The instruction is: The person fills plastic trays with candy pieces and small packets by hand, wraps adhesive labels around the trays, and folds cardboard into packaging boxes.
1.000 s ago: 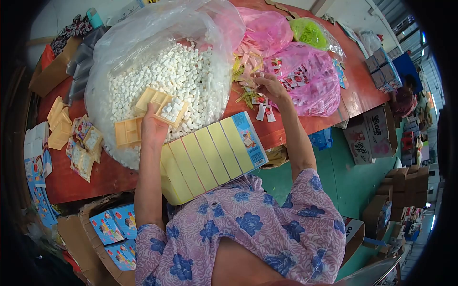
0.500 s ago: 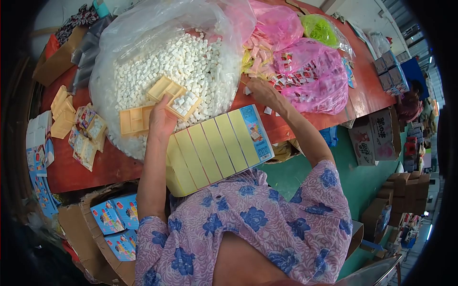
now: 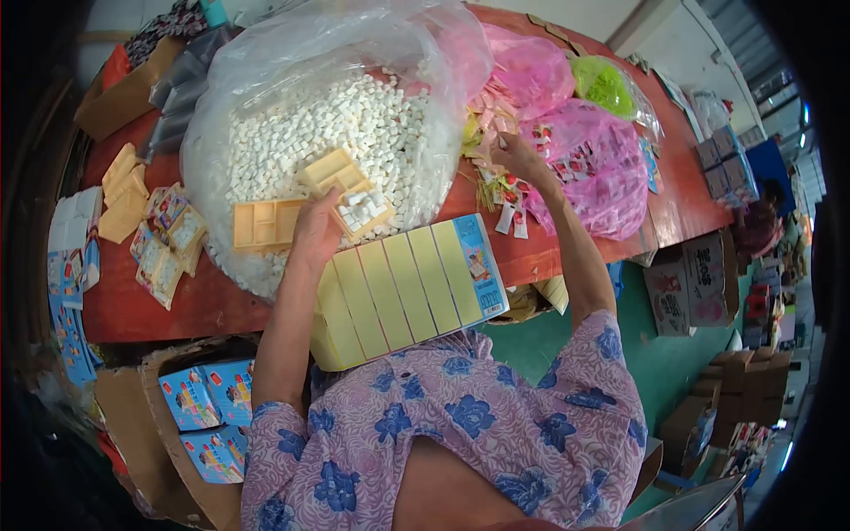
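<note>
My left hand (image 3: 317,228) is closed on the edge of a pale yellow compartment tray (image 3: 335,170); white cubes (image 3: 361,209) fill one of its sections. A second yellow tray (image 3: 266,223) lies just left of that hand, over the cubes; whether my fingers also touch it I cannot tell. Under both trays spreads a big clear bag (image 3: 199,159) of loose white cubes (image 3: 310,124). My right hand (image 3: 516,157) is closed at the pale pink and yellow strips (image 3: 482,133); what its fingers hold is hidden. Below it lie small white-and-red packets (image 3: 512,219).
A yellow striped box (image 3: 398,288) rests at my lap against the red table (image 3: 124,305). Pink bags (image 3: 611,177) and a green-filled bag (image 3: 606,88) stand at the back right. Filled trays (image 3: 168,243) lie left. A carton (image 3: 150,442) of blue boxes sits lower left.
My right hand has moved up and to the right, from the table's edge of the strips to among them, uncovering the small packets. My left hand still holds the tray. The view has shifted slightly.
</note>
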### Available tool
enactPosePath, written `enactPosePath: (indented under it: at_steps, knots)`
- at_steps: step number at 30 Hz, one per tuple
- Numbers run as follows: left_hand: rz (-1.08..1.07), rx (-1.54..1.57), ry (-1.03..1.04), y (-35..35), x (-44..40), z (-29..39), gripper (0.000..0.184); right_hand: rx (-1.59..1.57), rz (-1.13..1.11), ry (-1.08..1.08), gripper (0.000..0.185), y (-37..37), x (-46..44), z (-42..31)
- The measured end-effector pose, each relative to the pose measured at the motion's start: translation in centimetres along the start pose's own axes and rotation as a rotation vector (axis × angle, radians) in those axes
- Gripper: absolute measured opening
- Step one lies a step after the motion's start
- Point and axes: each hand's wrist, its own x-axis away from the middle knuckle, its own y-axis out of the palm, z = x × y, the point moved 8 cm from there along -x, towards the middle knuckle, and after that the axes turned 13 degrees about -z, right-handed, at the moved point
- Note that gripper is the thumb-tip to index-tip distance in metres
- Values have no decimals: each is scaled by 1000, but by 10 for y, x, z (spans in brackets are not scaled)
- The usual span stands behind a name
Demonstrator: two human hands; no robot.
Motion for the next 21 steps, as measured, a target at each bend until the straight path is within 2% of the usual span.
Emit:
enactPosePath:
  at_steps: [3,5,7,9,13,16,21]
  knots:
    - [-48,-32,-19,8,2,-6,30,-112,-87,-315,16,18,-16,-64]
    - [-86,-51,-58,15,-1,-13,29,60,-134,-335,13,36,-21,-127]
    - [-117,-55,-105,23,2,-17,27,239,-114,-526,13,59,-26,-181]
    - [-136,-43,-125,31,4,-19,27,354,-215,-542,15,84,-36,-206]
    - [-162,2,-117,42,12,-15,28,348,-397,-538,17,113,-48,-220]
    - [-174,28,-106,43,16,-13,29,174,-301,-534,19,103,-45,-219]
    - [-174,37,-89,38,14,-14,28,142,-243,-615,14,106,-38,-216]
